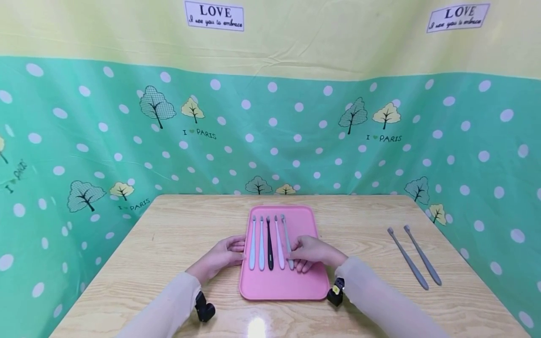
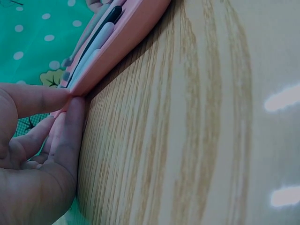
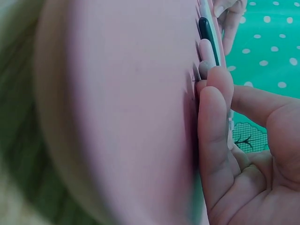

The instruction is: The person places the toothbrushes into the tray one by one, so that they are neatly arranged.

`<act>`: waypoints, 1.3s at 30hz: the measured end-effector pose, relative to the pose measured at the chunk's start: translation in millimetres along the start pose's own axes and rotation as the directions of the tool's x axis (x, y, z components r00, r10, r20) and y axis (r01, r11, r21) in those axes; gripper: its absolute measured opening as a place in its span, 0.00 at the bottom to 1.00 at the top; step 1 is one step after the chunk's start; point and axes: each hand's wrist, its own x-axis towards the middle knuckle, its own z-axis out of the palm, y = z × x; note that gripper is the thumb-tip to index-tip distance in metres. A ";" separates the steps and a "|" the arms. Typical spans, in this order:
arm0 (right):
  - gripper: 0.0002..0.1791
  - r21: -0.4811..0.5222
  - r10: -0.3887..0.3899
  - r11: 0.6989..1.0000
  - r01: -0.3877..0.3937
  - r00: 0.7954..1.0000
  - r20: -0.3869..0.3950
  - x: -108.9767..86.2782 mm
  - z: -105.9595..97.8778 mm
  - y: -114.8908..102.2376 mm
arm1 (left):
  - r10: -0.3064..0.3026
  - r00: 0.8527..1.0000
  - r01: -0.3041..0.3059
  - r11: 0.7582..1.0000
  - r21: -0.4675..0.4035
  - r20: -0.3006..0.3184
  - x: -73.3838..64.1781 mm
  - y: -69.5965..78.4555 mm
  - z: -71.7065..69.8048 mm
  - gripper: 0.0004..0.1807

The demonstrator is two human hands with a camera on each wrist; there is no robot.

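Observation:
A pink tray (image 1: 283,287) lies on the table and bears a row of toothbrushes, heads toward the back. From the left come a pale blue toothbrush (image 1: 252,249), another pale blue toothbrush (image 1: 261,249), a black toothbrush (image 1: 269,244), a pale pink toothbrush (image 1: 279,244) and a grey toothbrush (image 1: 286,232). My right hand (image 1: 313,252) pinches the grey one near its handle end, low over the tray. At the tray's left edge, my left hand (image 1: 223,257) pinches the rim between thumb and fingers, as the left wrist view shows (image 2: 42,154).
Two dark grey toothbrushes, an outer one (image 1: 424,258) and an inner one (image 1: 409,260), lie slanted on the wooden table (image 1: 181,220) to the right. A dotted green and yellow curtain (image 1: 270,126) hangs behind and around the table.

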 end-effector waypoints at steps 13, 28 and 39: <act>0.16 0.004 0.018 1.000 -0.018 1.000 -0.009 -2.4 1.3 -1.9 | -0.001 1.000 0.001 1.000 0.003 0.014 0.2 -2.4 -1.2 0.38; 0.19 0.012 -0.027 1.000 0.027 1.000 -0.006 -2.8 0.2 -0.3 | -0.004 1.000 0.004 1.000 0.004 -0.001 2.3 -0.4 0.0 0.37; 0.20 0.022 -0.030 0.999 0.030 1.000 -0.006 -0.9 0.0 2.9 | 0.007 1.000 -0.007 1.000 0.013 0.007 -0.9 0.6 1.2 0.37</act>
